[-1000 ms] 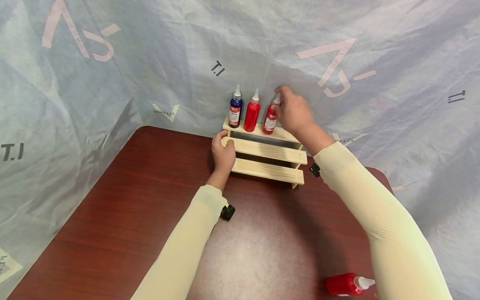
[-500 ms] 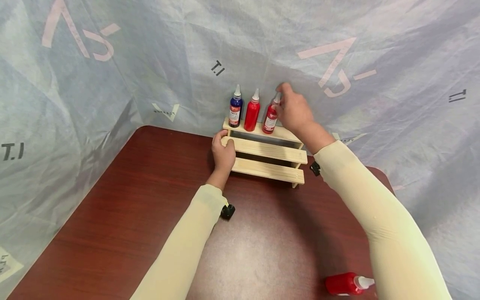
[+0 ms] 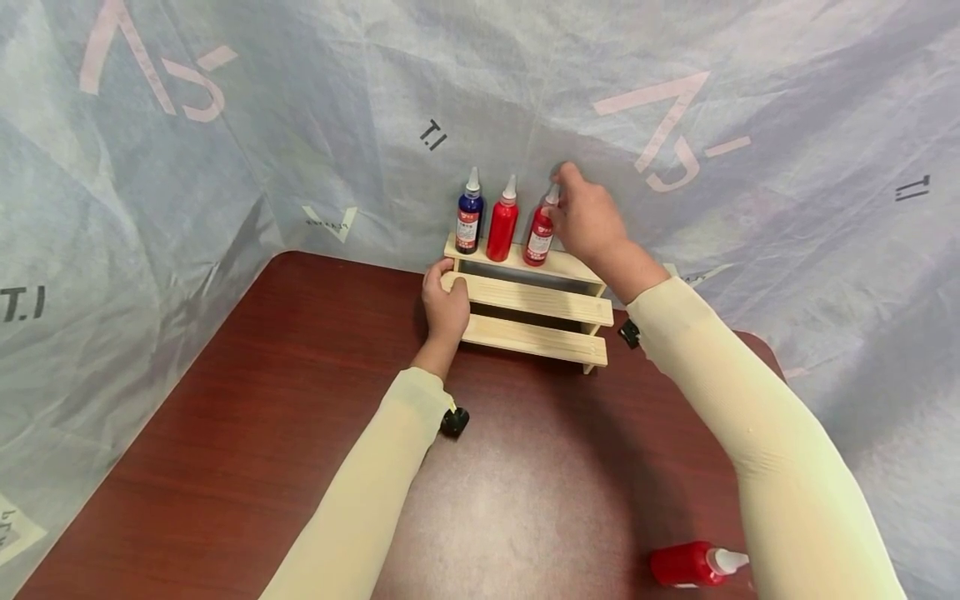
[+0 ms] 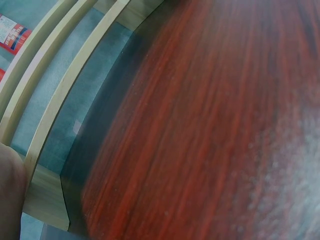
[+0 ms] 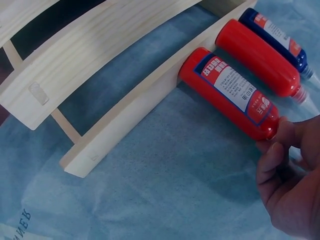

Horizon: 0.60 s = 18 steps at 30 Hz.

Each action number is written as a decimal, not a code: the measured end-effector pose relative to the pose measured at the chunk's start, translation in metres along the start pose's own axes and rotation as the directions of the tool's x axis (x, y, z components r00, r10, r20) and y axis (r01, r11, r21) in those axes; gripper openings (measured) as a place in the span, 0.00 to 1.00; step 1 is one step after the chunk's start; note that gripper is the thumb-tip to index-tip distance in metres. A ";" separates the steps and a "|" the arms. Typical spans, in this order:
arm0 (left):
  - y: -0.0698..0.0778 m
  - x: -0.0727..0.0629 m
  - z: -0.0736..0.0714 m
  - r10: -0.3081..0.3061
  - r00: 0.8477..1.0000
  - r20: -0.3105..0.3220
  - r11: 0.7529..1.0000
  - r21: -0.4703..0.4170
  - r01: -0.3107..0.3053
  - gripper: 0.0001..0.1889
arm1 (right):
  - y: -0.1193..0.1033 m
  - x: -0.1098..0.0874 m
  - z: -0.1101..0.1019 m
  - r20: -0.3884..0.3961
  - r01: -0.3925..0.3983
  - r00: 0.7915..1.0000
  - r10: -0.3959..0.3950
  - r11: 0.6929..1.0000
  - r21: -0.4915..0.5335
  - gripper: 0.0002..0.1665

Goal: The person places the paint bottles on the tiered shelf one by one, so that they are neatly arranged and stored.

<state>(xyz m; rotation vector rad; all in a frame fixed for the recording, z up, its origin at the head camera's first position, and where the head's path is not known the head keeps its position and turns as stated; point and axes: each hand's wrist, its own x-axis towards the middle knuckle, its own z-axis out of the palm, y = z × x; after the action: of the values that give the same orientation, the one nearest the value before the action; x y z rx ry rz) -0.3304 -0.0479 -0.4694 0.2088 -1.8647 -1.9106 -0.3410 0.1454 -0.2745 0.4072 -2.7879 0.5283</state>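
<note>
A three-step wooden rack (image 3: pixel 536 298) stands at the back of the table. On its top step, from left to right, are a blue bottle (image 3: pixel 468 223), a red bottle (image 3: pixel 502 227) and a labelled red bottle (image 3: pixel 539 237), all upright with white pointed nozzles. My right hand (image 3: pixel 592 218) pinches the labelled red bottle near its neck; the right wrist view shows thumb and fingers (image 5: pixel 272 162) around that end. With my left hand (image 3: pixel 446 307) I grip the left end of the rack's middle step. Only a sliver of that hand shows in the left wrist view.
Another red bottle (image 3: pixel 686 565) lies on its side near the front right of the brown table (image 3: pixel 480 492), by the right sleeve. A grey-blue printed cloth (image 3: pixel 360 142) hangs close behind the rack and along both sides.
Both hands keep their holds, and the bottles stay on the top step. The right hand's upper fingers have lifted slightly. The head view has shifted very slightly.
</note>
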 end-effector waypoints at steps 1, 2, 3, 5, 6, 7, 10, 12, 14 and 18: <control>0.000 0.000 0.000 -0.002 1.000 0.000 1.000 -0.002 0.002 0.21 | 0.000 0.000 0.000 0.003 -0.003 1.000 0.003 1.000 -0.001 0.23; 0.000 0.000 0.000 -0.004 1.000 0.000 1.000 -0.001 0.004 0.21 | 0.001 0.000 0.001 0.004 -0.005 1.000 0.005 1.000 0.000 0.24; 0.000 -0.001 0.000 -0.006 1.000 0.000 1.000 -0.001 0.006 0.21 | 0.002 0.000 0.001 0.005 -0.007 1.000 0.007 1.000 0.001 0.24; -0.001 -0.002 0.000 -0.008 1.000 0.001 1.000 0.002 0.008 0.21 | 0.003 -0.002 0.003 -0.002 -0.007 1.000 0.007 1.000 0.007 0.25; -0.001 -0.002 0.000 -0.009 1.000 0.003 1.000 0.004 0.009 0.21 | 0.004 -0.002 0.004 -0.004 -0.006 1.000 0.006 1.000 0.011 0.26; -0.002 -0.003 0.000 -0.010 1.000 0.004 1.000 0.004 0.010 0.21 | 0.005 -0.003 0.004 -0.009 -0.003 1.000 0.004 1.000 0.015 0.26; -0.003 -0.003 0.001 -0.012 1.000 0.006 1.000 0.007 0.012 0.21 | 0.006 -0.005 0.006 -0.013 0.001 1.000 -0.001 1.000 0.019 0.27; -0.003 -0.003 0.001 -0.010 1.000 0.007 1.000 0.006 0.010 0.21 | 0.006 -0.005 0.006 -0.010 0.003 1.000 -0.002 1.000 0.020 0.27; -0.002 -0.002 0.001 -0.009 1.000 0.008 1.000 0.003 0.009 0.21 | 0.005 -0.005 0.007 -0.013 0.006 1.000 -0.006 1.000 0.021 0.27; 0.000 -0.002 -0.001 -0.013 1.000 0.005 1.000 0.004 0.013 0.20 | 0.005 -0.005 0.009 -0.025 0.014 1.000 -0.013 0.999 0.029 0.28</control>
<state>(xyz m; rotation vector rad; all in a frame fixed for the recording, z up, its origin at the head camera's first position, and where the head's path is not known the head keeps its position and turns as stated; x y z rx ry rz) -0.3285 -0.0476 -0.4700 0.2186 -1.8743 -1.9184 -0.3403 0.1475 -0.2859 0.4222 -2.7550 0.5675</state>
